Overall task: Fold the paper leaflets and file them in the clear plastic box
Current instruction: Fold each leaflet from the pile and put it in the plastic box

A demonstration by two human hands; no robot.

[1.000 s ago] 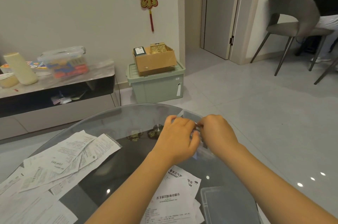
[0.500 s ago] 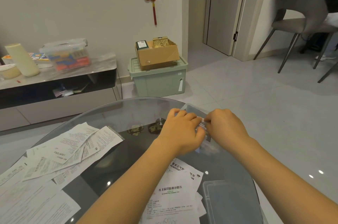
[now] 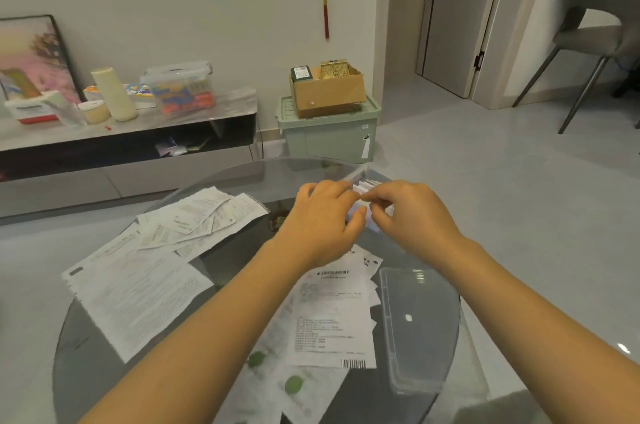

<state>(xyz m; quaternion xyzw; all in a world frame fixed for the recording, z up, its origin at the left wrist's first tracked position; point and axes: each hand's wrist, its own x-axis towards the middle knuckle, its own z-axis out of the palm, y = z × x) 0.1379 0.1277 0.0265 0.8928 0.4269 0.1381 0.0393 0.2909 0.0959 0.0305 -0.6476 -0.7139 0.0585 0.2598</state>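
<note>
With the small folded white paper leaflet (image 3: 360, 207) pinched between the left hand (image 3: 325, 215) and right hand (image 3: 408, 215), crease it firmly before filing it in the clear plastic box (image 3: 415, 326) below the right wrist.

The left hand (image 3: 323, 215) and right hand (image 3: 407, 212) hide most of the folded leaflet (image 3: 363, 188). Print on the flat leaflets (image 3: 332, 316) is too small to read.
</note>
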